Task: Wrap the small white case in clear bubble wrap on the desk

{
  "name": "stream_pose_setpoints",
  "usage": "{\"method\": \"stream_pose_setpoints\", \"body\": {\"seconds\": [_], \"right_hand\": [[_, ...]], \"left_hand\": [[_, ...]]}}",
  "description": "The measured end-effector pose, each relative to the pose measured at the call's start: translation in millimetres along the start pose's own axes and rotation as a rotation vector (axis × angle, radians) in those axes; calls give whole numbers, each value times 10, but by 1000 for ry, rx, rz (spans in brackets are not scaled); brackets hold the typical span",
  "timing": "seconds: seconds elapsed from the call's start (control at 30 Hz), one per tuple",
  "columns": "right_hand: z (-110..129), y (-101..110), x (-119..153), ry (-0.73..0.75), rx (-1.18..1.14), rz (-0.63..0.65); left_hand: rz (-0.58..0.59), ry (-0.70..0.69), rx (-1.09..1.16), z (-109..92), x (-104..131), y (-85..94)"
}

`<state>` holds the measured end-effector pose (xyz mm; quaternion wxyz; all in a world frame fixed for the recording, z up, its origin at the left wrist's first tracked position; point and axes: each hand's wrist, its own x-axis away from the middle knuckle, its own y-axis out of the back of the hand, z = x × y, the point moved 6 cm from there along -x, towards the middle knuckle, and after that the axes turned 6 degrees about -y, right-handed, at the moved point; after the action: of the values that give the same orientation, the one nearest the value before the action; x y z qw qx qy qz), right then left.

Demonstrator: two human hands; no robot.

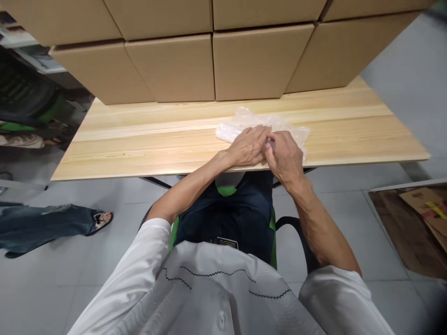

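A piece of crinkled, translucent plastic, which looks like bubble wrap [240,119], lies near the front edge of the wooden table [146,135]. My left hand [248,145] rests on it, fingers stretched out and close together, pressing it against the tabletop. Right beside it, my right hand [285,156] has its fingers curled and its thumb bent in, pinching the plastic. The two hands touch at the fingertips. The left end of the plastic looks folded or rolled; its right part spreads loosely past my right hand. Whether anything lies inside is hidden under my hands.
Several brown cardboard boxes [261,65] are stacked in two rows along the table's back. Flattened cardboard [412,228] lies on the floor at right. At left are another person's leg [49,225] and a dark chair [28,88].
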<state>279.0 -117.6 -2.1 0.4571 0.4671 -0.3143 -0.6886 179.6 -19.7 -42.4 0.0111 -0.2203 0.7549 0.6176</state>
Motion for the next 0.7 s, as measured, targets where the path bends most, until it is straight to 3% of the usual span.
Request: {"method": "stream_pose_setpoints", "body": {"seconds": [0.33, 0.7], "right_hand": [[-116, -96, 64, 52, 80, 68], [-166, -211, 64, 152, 233, 3]], "left_hand": [[69, 3, 97, 198, 203, 202], [16, -53, 19, 154, 362, 320]]}}
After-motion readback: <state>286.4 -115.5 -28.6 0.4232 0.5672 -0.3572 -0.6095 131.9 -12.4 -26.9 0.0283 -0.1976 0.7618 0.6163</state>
